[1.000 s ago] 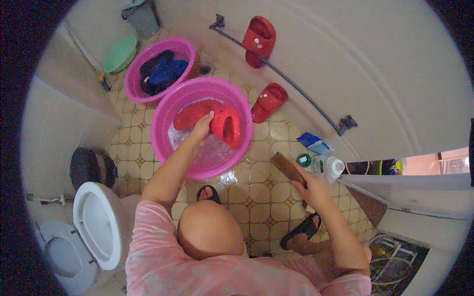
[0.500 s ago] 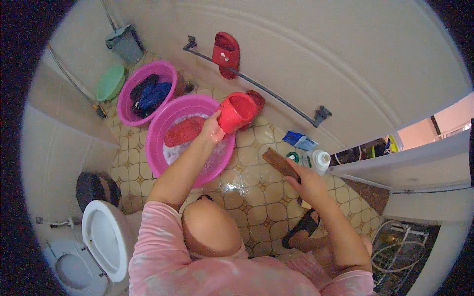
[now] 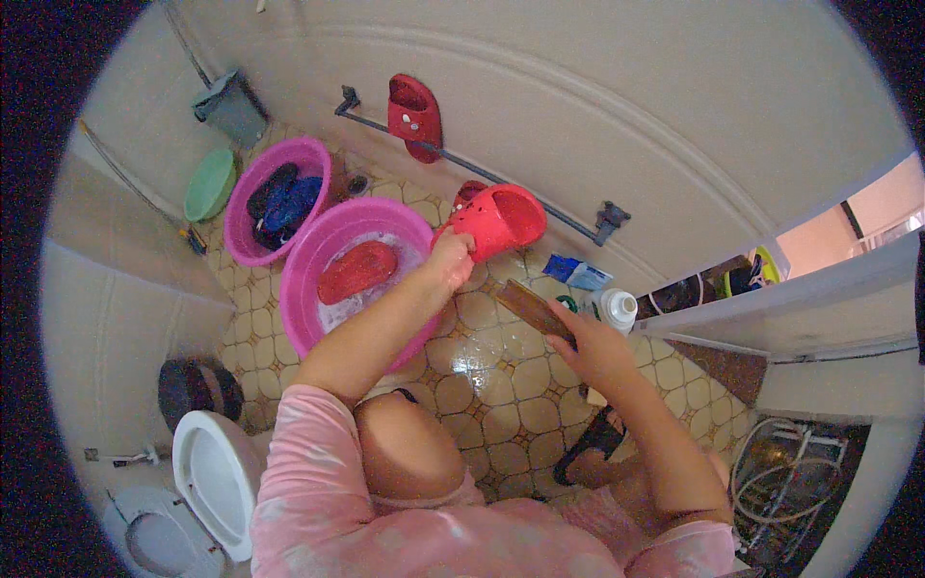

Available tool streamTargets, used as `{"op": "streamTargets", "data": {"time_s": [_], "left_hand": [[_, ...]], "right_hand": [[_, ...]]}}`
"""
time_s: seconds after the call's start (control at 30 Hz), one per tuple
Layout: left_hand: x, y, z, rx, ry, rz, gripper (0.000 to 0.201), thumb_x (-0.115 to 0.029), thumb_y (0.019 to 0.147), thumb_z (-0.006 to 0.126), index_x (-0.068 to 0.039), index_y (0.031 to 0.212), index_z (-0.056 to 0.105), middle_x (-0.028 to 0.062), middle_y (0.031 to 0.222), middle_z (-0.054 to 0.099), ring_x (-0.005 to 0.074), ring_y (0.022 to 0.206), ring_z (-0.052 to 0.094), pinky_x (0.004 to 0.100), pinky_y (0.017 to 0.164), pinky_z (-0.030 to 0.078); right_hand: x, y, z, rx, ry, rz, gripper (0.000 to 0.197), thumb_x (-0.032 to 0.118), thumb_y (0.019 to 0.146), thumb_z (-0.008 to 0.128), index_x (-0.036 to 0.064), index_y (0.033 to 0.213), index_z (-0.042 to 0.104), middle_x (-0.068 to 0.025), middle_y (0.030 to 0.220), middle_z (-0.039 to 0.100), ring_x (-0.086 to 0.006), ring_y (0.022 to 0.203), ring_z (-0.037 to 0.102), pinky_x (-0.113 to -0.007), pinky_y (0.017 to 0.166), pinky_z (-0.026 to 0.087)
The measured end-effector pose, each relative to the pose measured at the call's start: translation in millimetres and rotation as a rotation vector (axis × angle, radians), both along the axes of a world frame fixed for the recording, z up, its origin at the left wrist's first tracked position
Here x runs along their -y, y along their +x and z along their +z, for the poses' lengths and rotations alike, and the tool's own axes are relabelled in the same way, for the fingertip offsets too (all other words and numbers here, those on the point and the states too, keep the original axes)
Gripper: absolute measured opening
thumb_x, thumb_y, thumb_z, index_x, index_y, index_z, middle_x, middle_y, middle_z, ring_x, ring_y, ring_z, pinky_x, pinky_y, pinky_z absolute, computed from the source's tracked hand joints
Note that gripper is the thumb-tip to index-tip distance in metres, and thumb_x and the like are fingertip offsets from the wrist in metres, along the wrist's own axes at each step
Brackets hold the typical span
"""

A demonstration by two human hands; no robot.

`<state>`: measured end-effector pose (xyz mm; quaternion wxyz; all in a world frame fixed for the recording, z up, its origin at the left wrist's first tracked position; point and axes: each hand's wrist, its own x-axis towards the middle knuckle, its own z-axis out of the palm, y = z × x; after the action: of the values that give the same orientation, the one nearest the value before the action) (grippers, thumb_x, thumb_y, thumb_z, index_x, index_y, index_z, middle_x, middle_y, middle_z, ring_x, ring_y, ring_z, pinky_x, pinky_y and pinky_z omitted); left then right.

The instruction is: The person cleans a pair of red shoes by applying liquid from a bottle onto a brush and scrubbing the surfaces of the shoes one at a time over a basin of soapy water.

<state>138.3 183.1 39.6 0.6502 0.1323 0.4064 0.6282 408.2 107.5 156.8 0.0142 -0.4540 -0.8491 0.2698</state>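
A red clog [image 3: 496, 222] is in the grip of my left hand [image 3: 453, 258], raised beyond the right rim of the large pink basin [image 3: 294, 313]. Soapy water fills that basin, and another red clog [image 3: 358, 273] lies in the suds. My right hand [image 3: 597, 349] is closed around a brown wooden scrub brush [image 3: 535, 310], held over the tiles and apart from the clog. Whether the brush has bristles underneath is hidden.
A second pink basin [image 3: 241, 164] holds dark blue items. A red slipper [image 3: 414, 111] hangs on the wall rail [image 3: 520, 178]; another red shoe shows partly behind the held clog. A white bottle [image 3: 617, 310], blue packet [image 3: 575, 272], and toilet [image 3: 217, 472] stand around.
My left hand has moved right with the clog and turned it, so the opening faces more to the right. The brush in my right hand has shifted slightly left.
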Motion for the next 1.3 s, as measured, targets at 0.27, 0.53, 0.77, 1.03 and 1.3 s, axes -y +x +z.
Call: {"op": "streamTargets", "data": {"time_s": [0.27,0.53,0.77,1.03,1.3], "left_hand": [[9,11,24,-0.104,-0.052,0.085,0.052,0.015,0.071,0.043,0.000,0.121,0.037,0.0137,0.127,0.045,0.0275,0.117,0.047,0.0417,0.096,0.041],[27,-30,56,0.146,0.028,0.213,0.040,0.004,0.070,0.044,0.004,0.110,0.045,0.0162,0.117,0.051,0.0328,0.110,0.049,0.0461,0.097,0.040],[-5,-41,164,0.189,0.252,0.309,0.045,0.005,0.066,0.037,0.005,0.111,0.042,0.0186,0.117,0.049,0.0345,0.114,0.045,0.0509,0.100,0.035],[-72,-33,144,0.231,0.262,0.289,0.025,-0.004,0.069,0.045,-0.001,0.094,0.049,0.0121,0.092,0.056,0.0296,0.086,0.055,0.0435,0.076,0.048],[-88,-50,94,0.054,0.001,0.280,0.034,0.001,0.074,0.043,-0.005,0.106,0.049,0.0108,0.103,0.054,0.0259,0.095,0.053,0.0404,0.085,0.045]], "right_hand": [[-2,-1,6,-0.056,0.062,0.028,0.052,0.036,0.087,0.052,0.0213,0.134,0.035,-0.0176,0.099,0.060,-0.0375,0.081,0.060,-0.047,0.068,0.050],[-3,-9,17,-0.135,0.081,0.044,0.052,0.030,0.084,0.057,0.0196,0.132,0.039,-0.0166,0.097,0.060,-0.0340,0.085,0.060,-0.042,0.070,0.048],[0,-9,7,-0.241,0.212,0.083,0.052,0.030,0.085,0.055,0.0183,0.132,0.038,-0.0176,0.098,0.060,-0.0351,0.085,0.059,-0.044,0.070,0.049],[3,-10,17,-0.203,0.169,0.077,0.052,0.030,0.083,0.058,0.0169,0.131,0.041,-0.0164,0.107,0.058,-0.0328,0.092,0.058,-0.040,0.076,0.048],[-3,-22,8,-0.207,0.162,0.096,0.052,0.031,0.083,0.058,0.0196,0.131,0.041,-0.0152,0.101,0.060,-0.0328,0.087,0.059,-0.041,0.071,0.049]]}}
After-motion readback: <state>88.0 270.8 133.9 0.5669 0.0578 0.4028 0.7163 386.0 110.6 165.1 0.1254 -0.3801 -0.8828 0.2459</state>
